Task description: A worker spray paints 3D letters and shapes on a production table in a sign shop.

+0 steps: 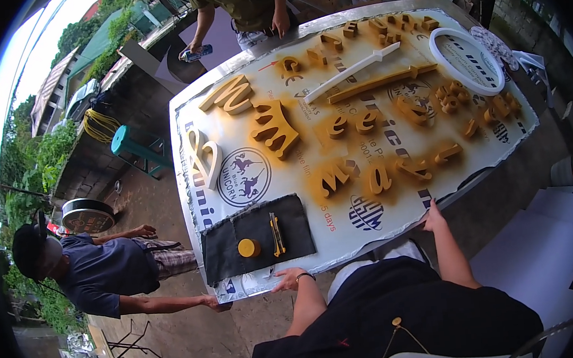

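Observation:
A large white film-covered board [331,236] spreads in front of me, its near edge close to my body. My left hand [286,279] grips that edge near the left corner, a dark band round the wrist. Further right, my right hand [432,216] is closed on the same edge. Gold-sprayed cut-out letters [381,179], a gold crown [275,131] and a long gold bar [383,84] lie on the board amid overspray. Unpainted are a white heart-like symbol [205,160], a white bar [352,71] and a white oval ring [467,62].
On a black cloth [224,246] near my left hand sit a yellow-lidded jar [249,248] and a yellow cutter knife [277,235]. A person [115,270] at left holds the board's corner. Another person [239,4] across holds a spray can [196,53]. A green stool [137,149] stands left.

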A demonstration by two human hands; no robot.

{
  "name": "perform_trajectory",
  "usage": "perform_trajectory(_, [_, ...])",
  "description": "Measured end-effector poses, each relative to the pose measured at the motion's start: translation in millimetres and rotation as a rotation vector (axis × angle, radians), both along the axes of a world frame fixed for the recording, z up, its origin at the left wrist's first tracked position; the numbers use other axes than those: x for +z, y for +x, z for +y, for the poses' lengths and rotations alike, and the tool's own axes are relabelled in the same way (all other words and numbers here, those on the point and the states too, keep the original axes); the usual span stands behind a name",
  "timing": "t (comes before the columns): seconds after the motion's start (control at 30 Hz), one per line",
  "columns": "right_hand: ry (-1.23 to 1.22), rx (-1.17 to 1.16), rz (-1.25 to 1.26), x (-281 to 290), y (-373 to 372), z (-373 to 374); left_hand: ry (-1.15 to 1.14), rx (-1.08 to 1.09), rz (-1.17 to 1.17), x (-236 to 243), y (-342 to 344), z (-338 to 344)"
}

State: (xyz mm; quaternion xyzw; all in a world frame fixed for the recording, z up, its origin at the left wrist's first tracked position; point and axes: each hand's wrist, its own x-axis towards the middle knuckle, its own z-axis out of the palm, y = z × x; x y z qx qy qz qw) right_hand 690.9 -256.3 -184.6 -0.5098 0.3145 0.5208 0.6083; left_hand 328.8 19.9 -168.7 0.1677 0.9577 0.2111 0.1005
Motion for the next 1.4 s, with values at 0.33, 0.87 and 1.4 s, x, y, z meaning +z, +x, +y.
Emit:
perform_trajectory(0.33, [-0.064,-0.004,-0.049,0,-1,2,-0.017,0.037,0.007,1,0,2])
perform_trajectory(0.87, [-0.001,0.015,0.015,-36,10,-12,-0.044,0.023,-0.004,7,2,3])
perform_trajectory(1.4, [0.062,-0.022,0.008,-33,6,-12,-0.018,0.025,0.038,-8,-3,4])
